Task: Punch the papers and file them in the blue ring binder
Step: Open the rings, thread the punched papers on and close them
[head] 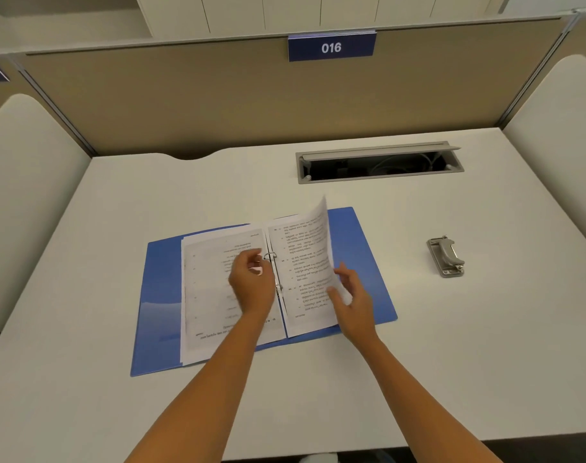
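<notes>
White desk surface [118,202], bounded by tan partition panels, fills the head view; a placard reading 016 [331,47] hangs on the rear panel, and an open cable tray [378,165] is recessed near the desk's back edge.

We see the blue ring binder [161,295] lying open and flat at the centre of the desk. A stack of printed papers [211,295] rests on its left cover. One further sheet [308,262] sits on the right of the rings [271,256], its far corner curled up off the cover. The hole punch [446,257] stands well apart on the right, untouched.

Our left hand [251,282] rests on the left stack beside the upper ring, fingers curled loosely together near it; we cannot tell whether they grip the ring itself. Our right hand [351,295] touches the outer edge of the lifted sheet, fingers spread apart, not clamped.

We judge that punching is finished and filing is in hand: the sheets are being seated on the rings. The next move calls for laying the raised sheet flat, confirming that the rings are shut through every hole, then folding the cover over.
</notes>
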A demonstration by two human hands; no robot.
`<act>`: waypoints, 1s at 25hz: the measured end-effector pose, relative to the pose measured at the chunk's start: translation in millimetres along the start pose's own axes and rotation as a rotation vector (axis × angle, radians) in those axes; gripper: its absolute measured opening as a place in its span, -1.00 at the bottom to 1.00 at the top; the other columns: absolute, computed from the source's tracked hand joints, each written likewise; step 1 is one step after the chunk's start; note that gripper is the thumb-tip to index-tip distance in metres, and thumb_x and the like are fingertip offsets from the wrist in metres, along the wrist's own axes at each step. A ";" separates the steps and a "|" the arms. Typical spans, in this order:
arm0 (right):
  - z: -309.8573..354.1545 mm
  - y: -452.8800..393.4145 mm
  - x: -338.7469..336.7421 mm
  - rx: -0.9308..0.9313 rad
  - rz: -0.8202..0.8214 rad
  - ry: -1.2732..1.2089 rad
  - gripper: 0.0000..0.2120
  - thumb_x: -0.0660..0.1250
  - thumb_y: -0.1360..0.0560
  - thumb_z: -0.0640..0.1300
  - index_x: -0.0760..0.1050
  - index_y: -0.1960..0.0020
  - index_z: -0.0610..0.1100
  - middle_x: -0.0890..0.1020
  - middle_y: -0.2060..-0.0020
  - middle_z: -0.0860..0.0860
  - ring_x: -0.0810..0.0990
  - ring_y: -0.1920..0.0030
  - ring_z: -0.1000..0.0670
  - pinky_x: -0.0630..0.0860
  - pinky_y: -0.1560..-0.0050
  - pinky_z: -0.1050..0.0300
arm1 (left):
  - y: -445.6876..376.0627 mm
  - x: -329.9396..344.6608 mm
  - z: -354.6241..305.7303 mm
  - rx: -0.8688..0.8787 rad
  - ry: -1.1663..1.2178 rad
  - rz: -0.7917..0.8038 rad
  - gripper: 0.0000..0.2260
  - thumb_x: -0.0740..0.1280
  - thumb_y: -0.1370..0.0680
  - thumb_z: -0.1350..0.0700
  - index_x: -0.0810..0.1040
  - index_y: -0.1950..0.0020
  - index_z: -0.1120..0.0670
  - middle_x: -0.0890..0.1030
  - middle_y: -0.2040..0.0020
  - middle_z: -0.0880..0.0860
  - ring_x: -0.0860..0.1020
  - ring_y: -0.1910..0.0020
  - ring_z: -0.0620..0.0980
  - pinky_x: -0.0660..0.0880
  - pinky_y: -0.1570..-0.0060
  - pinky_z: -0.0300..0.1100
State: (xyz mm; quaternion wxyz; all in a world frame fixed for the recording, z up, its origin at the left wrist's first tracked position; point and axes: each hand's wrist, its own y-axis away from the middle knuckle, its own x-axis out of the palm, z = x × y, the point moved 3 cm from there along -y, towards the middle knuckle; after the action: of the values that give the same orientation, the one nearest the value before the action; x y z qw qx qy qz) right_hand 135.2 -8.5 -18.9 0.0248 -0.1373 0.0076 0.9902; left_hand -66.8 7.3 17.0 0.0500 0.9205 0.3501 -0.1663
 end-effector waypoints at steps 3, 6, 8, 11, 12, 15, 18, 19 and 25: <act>4.0 3.3 14.7 -0.044 0.213 -0.034 -0.77 0.28 -0.58 -0.09 0.40 -0.18 0.15 0.32 -0.43 0.19 0.48 -0.24 0.19 0.57 -0.01 0.32 | 18.1 36.1 -8.7 -0.398 0.340 0.377 -0.84 0.40 -0.53 0.16 0.63 -0.10 0.12 0.70 0.01 0.11 0.68 0.03 0.07 0.62 0.09 -0.19; 0.5 5.2 21.0 -0.054 0.247 -0.031 -0.72 0.31 -0.53 0.00 0.37 -0.20 0.21 0.36 -0.42 0.18 0.42 -0.35 0.09 0.46 -0.26 0.20 | 29.9 45.5 -7.1 -0.624 0.566 0.563 -0.75 0.38 -0.55 0.11 0.58 -0.20 0.15 0.70 -0.03 0.15 0.69 0.00 0.11 0.62 0.00 -0.03; -0.8 5.3 21.1 -0.025 0.252 -0.022 -0.64 0.35 -0.49 0.10 0.38 -0.25 0.14 0.38 -0.35 0.34 0.43 -0.32 0.19 0.41 -0.31 0.18 | 30.9 45.9 -5.4 -0.645 0.603 0.582 -0.75 0.37 -0.55 0.12 0.58 -0.21 0.15 0.71 -0.01 0.13 0.69 0.01 0.09 0.62 -0.01 -0.03; -0.3 5.2 19.5 0.014 0.255 -0.075 -0.46 0.37 -0.42 0.22 0.35 -0.31 0.05 0.43 -0.27 0.36 0.47 -0.28 0.19 0.43 -0.31 0.14 | 32.0 46.7 -4.6 -0.683 0.667 0.581 -0.72 0.38 -0.55 0.12 0.57 -0.24 0.17 0.70 -0.03 0.15 0.69 0.00 0.08 0.63 0.08 -0.09; 1.1 5.1 18.7 0.019 0.258 -0.102 -0.43 0.37 -0.40 0.23 0.34 -0.31 0.03 0.45 -0.26 0.33 0.48 -0.28 0.16 0.44 -0.31 0.12 | 32.6 47.5 -4.5 -0.691 0.681 0.582 -0.71 0.38 -0.55 0.12 0.57 -0.25 0.17 0.70 -0.05 0.16 0.68 -0.02 0.08 0.63 0.09 -0.11; 3.4 3.6 17.5 0.019 0.264 -0.142 -0.41 0.37 -0.39 0.26 0.33 -0.30 0.03 0.47 -0.26 0.25 0.49 -0.29 0.11 0.45 -0.31 0.11 | 33.5 51.3 -1.1 -0.698 0.673 0.573 -0.69 0.38 -0.55 0.12 0.56 -0.27 0.16 0.69 -0.08 0.16 0.67 -0.06 0.09 0.61 -0.03 -0.03; 3.7 2.3 16.4 0.028 0.246 -0.181 -0.45 0.38 -0.36 0.31 0.36 -0.23 0.06 0.51 -0.27 0.15 0.51 -0.29 0.04 0.45 -0.31 0.07 | 33.5 53.5 0.3 -0.715 0.686 0.574 -0.72 0.38 -0.54 0.15 0.58 -0.24 0.16 0.68 -0.09 0.17 0.67 -0.07 0.11 0.58 -0.13 0.02; 2.6 1.7 16.3 0.037 0.233 -0.206 -0.47 0.39 -0.37 0.29 0.37 -0.20 0.05 0.53 -0.26 0.10 0.53 -0.27 0.01 0.47 -0.29 0.03 | 33.7 53.5 0.8 -0.717 0.690 0.572 -0.74 0.38 -0.54 0.17 0.59 -0.22 0.17 0.68 -0.09 0.18 0.67 -0.07 0.12 0.59 -0.13 0.01; 6.5 -6.1 7.5 0.103 0.173 -0.261 -0.62 0.43 -0.46 -0.14 0.33 -0.18 -0.02 0.60 -0.09 0.04 0.64 -0.08 0.01 0.61 -0.07 0.14 | 28.7 52.4 0.5 -0.678 0.649 0.500 -0.78 0.39 -0.52 0.28 0.62 -0.16 0.23 0.68 -0.05 0.20 0.69 0.05 0.08 0.64 0.17 -0.13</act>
State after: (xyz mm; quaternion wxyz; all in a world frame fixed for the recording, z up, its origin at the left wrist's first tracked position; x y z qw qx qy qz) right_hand 126.6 -2.0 -14.7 -0.0529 -0.0050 0.0669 0.9963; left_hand -11.3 18.6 -2.1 0.2717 0.9122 0.1514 0.2667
